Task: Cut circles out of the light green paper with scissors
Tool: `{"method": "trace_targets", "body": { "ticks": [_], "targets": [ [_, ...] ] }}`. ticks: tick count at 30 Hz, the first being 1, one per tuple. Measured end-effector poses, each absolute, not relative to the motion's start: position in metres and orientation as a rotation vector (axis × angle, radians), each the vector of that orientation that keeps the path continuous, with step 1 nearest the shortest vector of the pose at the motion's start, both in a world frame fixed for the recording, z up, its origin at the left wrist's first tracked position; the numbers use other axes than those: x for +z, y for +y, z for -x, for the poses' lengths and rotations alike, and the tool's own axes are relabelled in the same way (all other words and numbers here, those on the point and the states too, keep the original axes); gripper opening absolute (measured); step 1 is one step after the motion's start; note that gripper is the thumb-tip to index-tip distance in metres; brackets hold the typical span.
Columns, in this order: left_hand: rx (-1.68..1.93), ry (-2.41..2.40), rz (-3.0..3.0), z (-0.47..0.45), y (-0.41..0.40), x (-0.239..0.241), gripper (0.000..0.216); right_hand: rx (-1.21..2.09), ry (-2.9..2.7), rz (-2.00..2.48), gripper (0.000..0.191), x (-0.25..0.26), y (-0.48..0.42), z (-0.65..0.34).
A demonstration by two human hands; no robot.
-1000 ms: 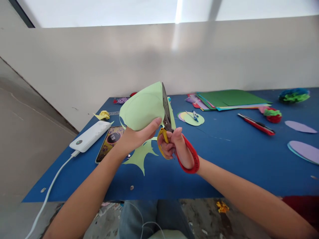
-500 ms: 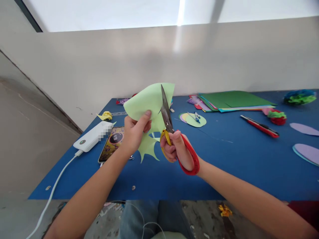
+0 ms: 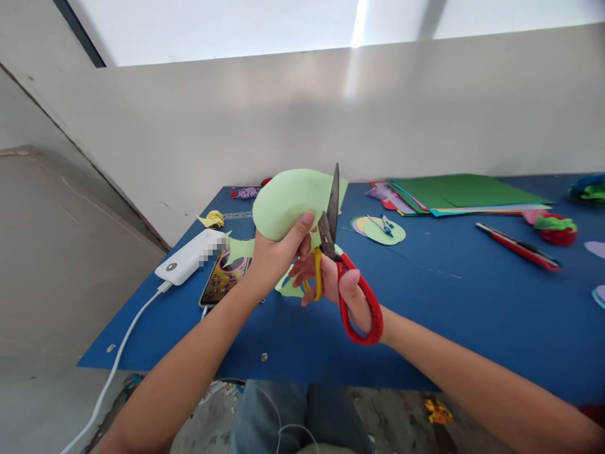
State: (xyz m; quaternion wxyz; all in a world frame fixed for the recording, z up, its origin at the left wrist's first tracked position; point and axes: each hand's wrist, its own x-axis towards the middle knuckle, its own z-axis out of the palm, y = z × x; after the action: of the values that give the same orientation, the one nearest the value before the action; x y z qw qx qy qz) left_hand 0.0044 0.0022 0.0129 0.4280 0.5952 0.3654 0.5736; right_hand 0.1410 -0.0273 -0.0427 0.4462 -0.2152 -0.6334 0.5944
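Observation:
My left hand (image 3: 283,255) pinches a light green sheet of paper (image 3: 293,195) between thumb and fingers, raised above the table. The paper has a rounded left edge. My right hand (image 3: 347,287) holds a pair of scissors (image 3: 363,306) with one red and one yellow handle, thumb through the red loop. The scissor blades stand apart at the paper's right side, pointing up. A light green offcut (image 3: 240,250) shows left of my left hand, over the phone. More green paper (image 3: 289,289) shows below the hands, partly hidden by them.
On the blue table (image 3: 425,328) lie a white power bank (image 3: 189,255) with a cable, a phone (image 3: 222,280), cut paper ovals with a compass (image 3: 384,232), stacked coloured sheets (image 3: 467,190), a red cutter knife (image 3: 520,247) and a crumpled paper flower (image 3: 558,228). A wall stands behind.
The scissors have opened wider and the right-hand fingers have spread. The green paper has turned, now showing a rounder edge, and a cut strip sticks out to the left. The view has shifted slightly left.

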Motion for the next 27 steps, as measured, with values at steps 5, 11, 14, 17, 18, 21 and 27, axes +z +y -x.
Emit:
{"method": "trace_targets", "body": {
  "ticks": [5, 11, 14, 17, 18, 21, 27],
  "targets": [
    [1.343, 0.918, -1.53, -0.0043, -0.0015, 0.013, 0.04, 1.598, -1.469, 0.543, 0.08, -0.0395, -0.0237, -0.1447],
    [1.403, 0.979, -1.579, -0.0054, -0.0007, 0.0124, 0.042, 1.579, -1.489, 0.57, 0.082, -0.04, -0.0219, -0.1457],
    [1.407, 0.978, -1.591, -0.0056, -0.0009, 0.012, 0.045, 1.562, -1.515, 0.552, 0.078, -0.0414, -0.0217, -0.1471],
    [1.344, 0.925, -1.591, -0.0054, -0.0016, 0.0123, 0.043, 1.553, -1.514, 0.543, 0.077, -0.041, -0.0218, -0.148],
    [1.339, 0.909, -1.593, -0.0054, -0.0019, 0.0126, 0.042, 1.55, -1.517, 0.545, 0.077, -0.0404, -0.022, -0.148],
    [1.348, 0.885, -1.608, -0.0058, -0.0026, 0.0136, 0.042, 1.545, -1.525, 0.538, 0.076, -0.0381, -0.0229, -0.1466],
    [1.342, 0.893, -1.585, -0.0084, -0.004, 0.0144, 0.042, 1.604, -1.465, 0.518, 0.077, -0.0395, -0.0226, -0.1428]
  ]
}}
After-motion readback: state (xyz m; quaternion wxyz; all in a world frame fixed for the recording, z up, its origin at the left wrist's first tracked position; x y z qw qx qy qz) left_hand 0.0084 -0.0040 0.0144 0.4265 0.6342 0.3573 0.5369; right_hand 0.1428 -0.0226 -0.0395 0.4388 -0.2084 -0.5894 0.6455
